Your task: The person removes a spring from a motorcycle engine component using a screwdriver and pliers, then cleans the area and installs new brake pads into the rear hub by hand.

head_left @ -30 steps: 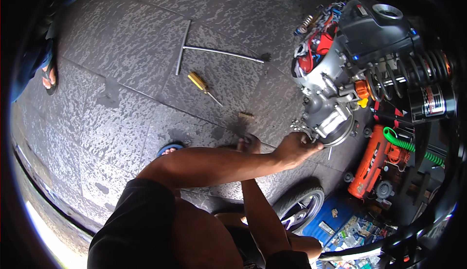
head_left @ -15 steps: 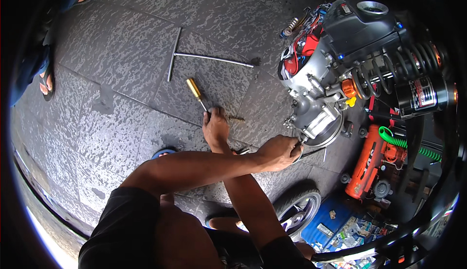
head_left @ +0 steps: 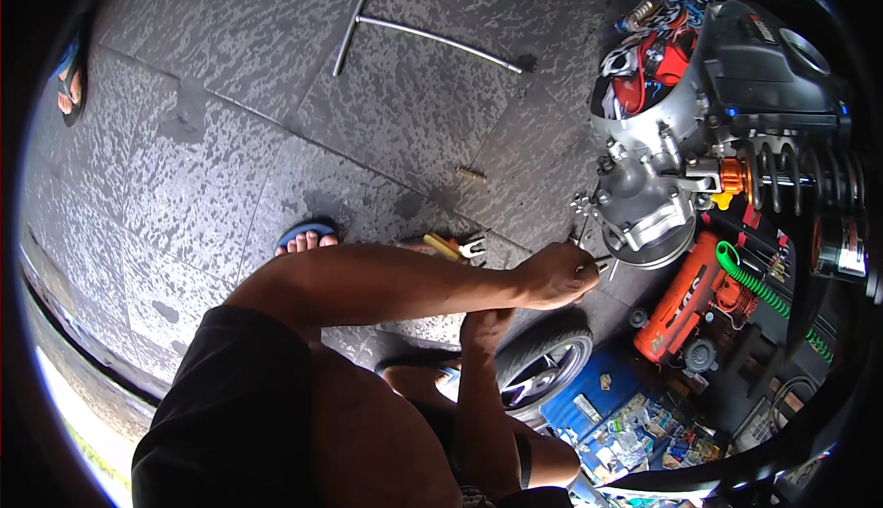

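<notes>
My left hand point(head_left: 557, 276) is closed beside the round lower end of a grey metal engine point(head_left: 651, 209), its forearm stretched across from the left. A thin metal piece point(head_left: 603, 262) shows at its fingertips; I cannot make out its kind. My right hand point(head_left: 484, 327) is under my left forearm, which hides its fingers. Near that forearm, on the floor, lies a yellow-handled tool point(head_left: 442, 247) with silver jaws or ends at its right. A small brass-coloured piece point(head_left: 471, 174) lies farther off. Red patterned cloth point(head_left: 644, 71) fills the engine's upper opening.
A T-handled wrench point(head_left: 437, 41) lies on the dark tiles. Beside the engine are a coil-spring shock absorber point(head_left: 782, 177), an orange tank point(head_left: 676, 310) and a green coiled hose point(head_left: 759, 283). A wheel point(head_left: 547, 370) and a blue tray point(head_left: 589, 407) of small packets sit near me. Another person's foot point(head_left: 69, 94) is far left.
My right hand has drawn back from the screwdriver on the floor to beneath my left forearm. That screwdriver no longer shows where it lay. The view has shifted; my left hand stays near the engine.
</notes>
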`<state>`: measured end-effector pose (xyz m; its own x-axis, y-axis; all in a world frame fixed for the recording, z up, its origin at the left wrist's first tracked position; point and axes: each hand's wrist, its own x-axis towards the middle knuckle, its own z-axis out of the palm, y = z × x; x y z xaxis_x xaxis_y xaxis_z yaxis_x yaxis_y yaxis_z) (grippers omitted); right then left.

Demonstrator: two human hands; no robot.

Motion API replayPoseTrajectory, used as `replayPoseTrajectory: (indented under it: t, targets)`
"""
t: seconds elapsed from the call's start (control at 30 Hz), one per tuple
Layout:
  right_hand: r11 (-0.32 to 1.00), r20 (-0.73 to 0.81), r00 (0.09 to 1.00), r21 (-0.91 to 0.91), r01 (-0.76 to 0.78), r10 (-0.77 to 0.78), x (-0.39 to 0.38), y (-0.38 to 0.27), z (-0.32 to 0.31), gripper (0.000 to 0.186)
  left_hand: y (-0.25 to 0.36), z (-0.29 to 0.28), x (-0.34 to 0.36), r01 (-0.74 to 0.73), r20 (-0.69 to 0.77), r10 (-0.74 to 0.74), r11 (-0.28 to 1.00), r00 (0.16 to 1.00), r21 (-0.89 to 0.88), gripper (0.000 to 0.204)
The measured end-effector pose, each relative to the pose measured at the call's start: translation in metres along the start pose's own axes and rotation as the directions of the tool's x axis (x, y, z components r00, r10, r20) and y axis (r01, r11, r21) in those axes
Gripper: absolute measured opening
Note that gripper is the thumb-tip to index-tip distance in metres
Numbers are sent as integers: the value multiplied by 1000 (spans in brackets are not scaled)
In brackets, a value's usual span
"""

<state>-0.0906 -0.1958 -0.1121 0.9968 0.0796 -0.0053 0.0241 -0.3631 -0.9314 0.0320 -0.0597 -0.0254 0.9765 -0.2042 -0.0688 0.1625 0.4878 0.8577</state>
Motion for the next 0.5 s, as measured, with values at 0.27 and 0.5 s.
replayPoseTrajectory:
  t: [0.27, 0.5]
  targets:
    - [921, -186, 905, 5, -389, 383, 36, -59, -15, 25, -58, -105, -40, 157, -136, -79, 490, 988, 858, 30]
    - [927, -97, 936, 209, -312, 337, 78, -104, -5, 19, -43, -124, -79, 190, -57, -184, 867, 981, 460, 47]
